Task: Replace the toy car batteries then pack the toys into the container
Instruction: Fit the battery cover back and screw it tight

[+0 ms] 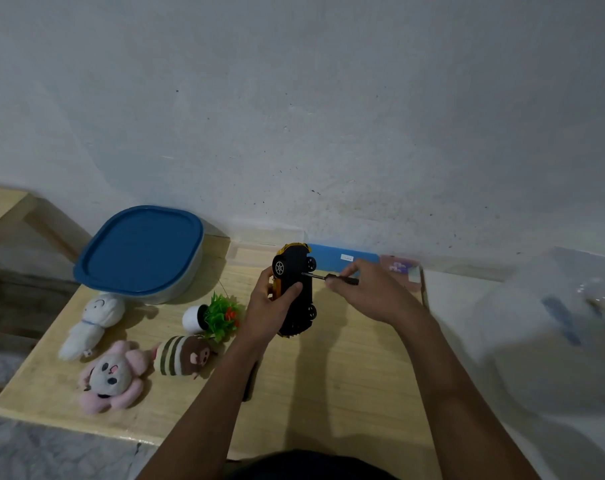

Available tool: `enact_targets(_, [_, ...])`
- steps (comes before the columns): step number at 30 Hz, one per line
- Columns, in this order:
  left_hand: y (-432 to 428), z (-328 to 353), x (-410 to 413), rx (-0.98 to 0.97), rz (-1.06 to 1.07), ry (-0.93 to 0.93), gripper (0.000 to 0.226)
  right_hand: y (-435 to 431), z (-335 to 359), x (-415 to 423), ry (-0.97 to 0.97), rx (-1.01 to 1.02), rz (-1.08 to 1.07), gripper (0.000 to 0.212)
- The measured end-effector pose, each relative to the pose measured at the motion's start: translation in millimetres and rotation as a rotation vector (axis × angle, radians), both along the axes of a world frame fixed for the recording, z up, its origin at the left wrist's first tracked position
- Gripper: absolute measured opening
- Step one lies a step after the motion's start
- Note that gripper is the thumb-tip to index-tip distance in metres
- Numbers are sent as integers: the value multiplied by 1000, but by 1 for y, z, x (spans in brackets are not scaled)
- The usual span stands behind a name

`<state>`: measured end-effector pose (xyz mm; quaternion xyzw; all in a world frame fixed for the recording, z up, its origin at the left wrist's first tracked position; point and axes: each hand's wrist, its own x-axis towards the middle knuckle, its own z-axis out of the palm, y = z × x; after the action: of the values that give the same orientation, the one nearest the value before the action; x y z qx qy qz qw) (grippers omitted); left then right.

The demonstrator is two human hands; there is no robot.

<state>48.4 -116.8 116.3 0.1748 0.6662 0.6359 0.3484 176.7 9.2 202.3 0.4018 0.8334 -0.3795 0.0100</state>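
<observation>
My left hand (pixel 271 308) grips a yellow toy car (pixel 296 289) on its side above the table, its black underside facing right. My right hand (pixel 367 291) holds a small screwdriver (pixel 323 277) whose tip touches the car's underside. A container with a blue lid (pixel 140 251) stands at the back left. In front of it lie a white plush (pixel 93 323), a pink plush (pixel 112 375) and a striped brown plush (pixel 181 355). A small fake plant in a white pot (pixel 214 317) lies tipped over beside them.
The wooden table (pixel 346 375) ends just before my body. A blue box (pixel 342 258) and a clear packet (pixel 401 268) sit along the wall at the back right. A dark object (pixel 251 379) lies partly under my left forearm. White bedding (pixel 536 341) is at the right.
</observation>
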Motion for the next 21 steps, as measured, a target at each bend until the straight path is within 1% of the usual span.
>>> enact_targets(2, [-1,-1,0,0,-1,1,37,-2,-1,1,-9,-35,8,28])
enact_targets(4, [-2,-2,0,0,1,-5,38,-2,-3,1,15,-6,4,25])
enact_targets(6, [-3,-2,-1,2,3,-8,39,-1,-4,0,44,25,-21,33])
enact_targets(8, [-3,-1,-1,4,0,-6,40,0,-5,-1,32,25,-37,45])
enact_targets(9, [-3,-1,-1,1,-2,-7,40,-1,-5,-1,15,18,-33,47])
enact_targets(10, [-3,-2,-1,-3,-4,-9,39,-1,-6,-1,7,4,-23,44])
enact_targets(12, [-3,-3,0,-12,-8,-14,39,0,-8,0,1,-37,-11,31])
enact_targets(14, [-4,-4,0,-16,-9,-14,39,-2,-7,2,-24,-71,-15,32])
enact_targets(18, [-4,-2,0,-12,-20,-6,39,1,-7,2,48,23,-34,25])
enact_targets(21, [-4,0,0,-3,-31,-6,38,1,-6,1,62,61,-57,43])
